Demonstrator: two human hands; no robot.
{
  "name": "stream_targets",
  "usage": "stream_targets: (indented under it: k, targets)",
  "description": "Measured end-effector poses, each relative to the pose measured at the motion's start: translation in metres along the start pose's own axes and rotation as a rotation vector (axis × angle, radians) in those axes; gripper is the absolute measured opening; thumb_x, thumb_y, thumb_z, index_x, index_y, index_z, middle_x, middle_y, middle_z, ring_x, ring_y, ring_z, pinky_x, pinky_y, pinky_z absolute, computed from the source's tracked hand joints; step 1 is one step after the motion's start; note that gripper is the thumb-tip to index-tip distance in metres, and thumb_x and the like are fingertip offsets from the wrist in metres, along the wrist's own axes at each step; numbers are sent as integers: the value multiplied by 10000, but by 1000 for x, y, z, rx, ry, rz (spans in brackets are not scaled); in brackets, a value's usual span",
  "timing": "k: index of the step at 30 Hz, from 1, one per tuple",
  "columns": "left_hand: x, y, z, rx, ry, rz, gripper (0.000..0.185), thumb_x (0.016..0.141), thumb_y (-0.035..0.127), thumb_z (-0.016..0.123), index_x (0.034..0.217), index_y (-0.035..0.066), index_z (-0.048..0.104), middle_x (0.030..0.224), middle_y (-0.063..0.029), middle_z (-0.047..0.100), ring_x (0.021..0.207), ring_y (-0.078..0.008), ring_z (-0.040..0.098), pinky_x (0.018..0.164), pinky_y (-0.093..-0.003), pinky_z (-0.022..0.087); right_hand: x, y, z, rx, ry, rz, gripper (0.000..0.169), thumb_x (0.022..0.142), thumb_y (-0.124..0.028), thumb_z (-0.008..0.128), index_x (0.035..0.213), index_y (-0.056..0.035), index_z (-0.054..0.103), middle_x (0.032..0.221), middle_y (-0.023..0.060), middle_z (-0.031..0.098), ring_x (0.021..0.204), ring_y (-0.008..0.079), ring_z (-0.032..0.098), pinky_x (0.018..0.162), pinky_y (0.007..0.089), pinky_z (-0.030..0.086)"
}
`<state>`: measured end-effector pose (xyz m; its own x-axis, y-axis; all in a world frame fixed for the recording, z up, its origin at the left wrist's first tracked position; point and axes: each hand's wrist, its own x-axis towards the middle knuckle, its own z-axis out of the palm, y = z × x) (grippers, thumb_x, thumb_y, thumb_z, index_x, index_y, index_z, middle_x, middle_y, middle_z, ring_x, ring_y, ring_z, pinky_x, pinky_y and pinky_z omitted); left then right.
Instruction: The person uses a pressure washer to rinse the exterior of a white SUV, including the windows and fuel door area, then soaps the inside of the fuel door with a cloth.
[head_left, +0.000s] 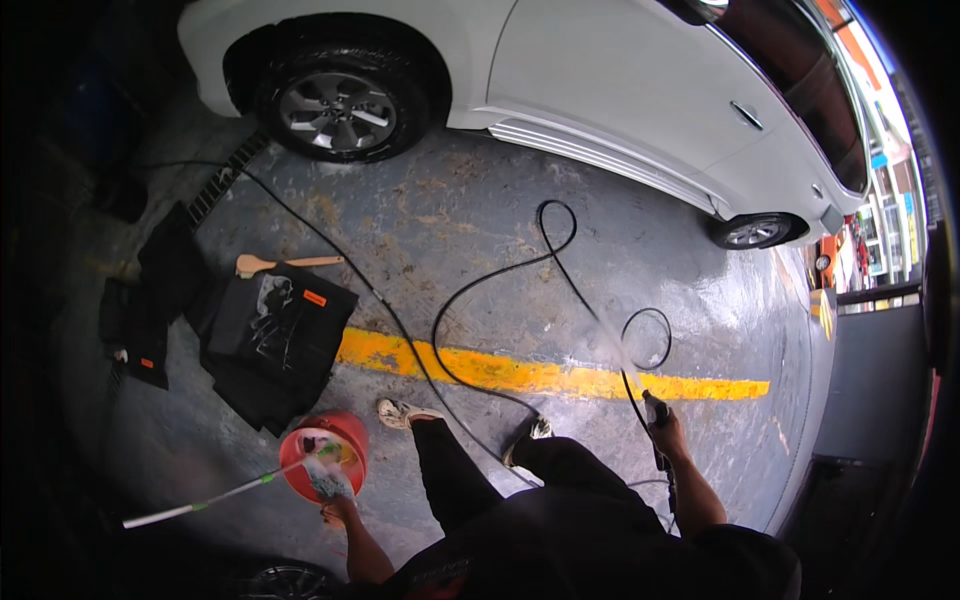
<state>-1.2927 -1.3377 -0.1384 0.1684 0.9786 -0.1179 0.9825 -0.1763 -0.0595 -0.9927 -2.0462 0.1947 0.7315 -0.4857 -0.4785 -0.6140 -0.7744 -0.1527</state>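
My right hand (667, 431) grips a black pressure-washer spray gun (660, 412). A white water spray (615, 345) leaves its nozzle towards the floor and the car. My left hand (337, 511) is at the near rim of a red bucket (360, 442), closed on a grey-green shaggy wash mitt (328, 480); its fingers are partly hidden. Foam and something green and yellow show inside the bucket. A silver pole with green bands (202, 505) slants out over the bucket's left side.
A white car (585, 75) stands ahead, its wheel (337, 112) wet. Black hose (442, 315) loops across the floor by my feet. Black car mats (277, 337), one foamy, lie left with a wooden-handled brush (289, 262). A drain grate (229, 180) and yellow line (487, 371) mark the floor.
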Motion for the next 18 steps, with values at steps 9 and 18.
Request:
stream_targets:
  k: [9,18]
  targets:
    - [-166,199,-214,-81,231,206,522,789,349,748,1142,-23,649,997,-203,682,880,-372,680,802,-527,516,27,219,-165,528,148,68,448,845,-215,710,1259,-78,604,1044,239,721,1002,411,694,855,451,528]
    - [-414,490,-267,-815,-448,475,663,757,158,719,1355,-77,555,1247,-261,646,1117,-346,664,923,-452,550,163,487,-343,587,486,294,463,861,-207,719,1282,-56,599,1082,249,719,1024,388,704,863,439,537]
